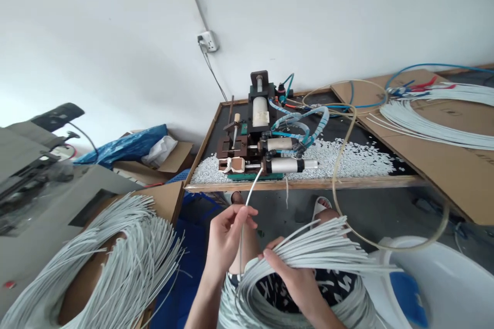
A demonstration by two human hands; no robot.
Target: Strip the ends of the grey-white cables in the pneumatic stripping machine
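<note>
With the left hand (226, 239) as the clock's centre, it pinches a single white cable (252, 188) between thumb and fingertips; that cable runs up toward 12 o'clock, its tip meeting the front of the pneumatic machine (260, 110), though whether it has gone in or merely lies against it I cannot tell; the likeliest fault is a crooked tip, since the grip sits well back from the end and leaves a slim, bendable length between; fingers sliding closer to the cylinders could be nipped if these moved. The right hand (289, 272), toward 4 o'clock, wraps a thick bundle of white cables (328, 241), thumb on top; its ends fan out toward 3 o'clock at uneven lengths, so a slack grip could let strands slip off the lap or tangle with the single one. The clear hose (334, 180), sagging over the bench edge (370, 181) at 2 o'clock, could snag a sweeping elbow or those fanned ends; the loose white scraps (366, 159) on the bench could, I judge, foul the machine if they crept under it.
</note>
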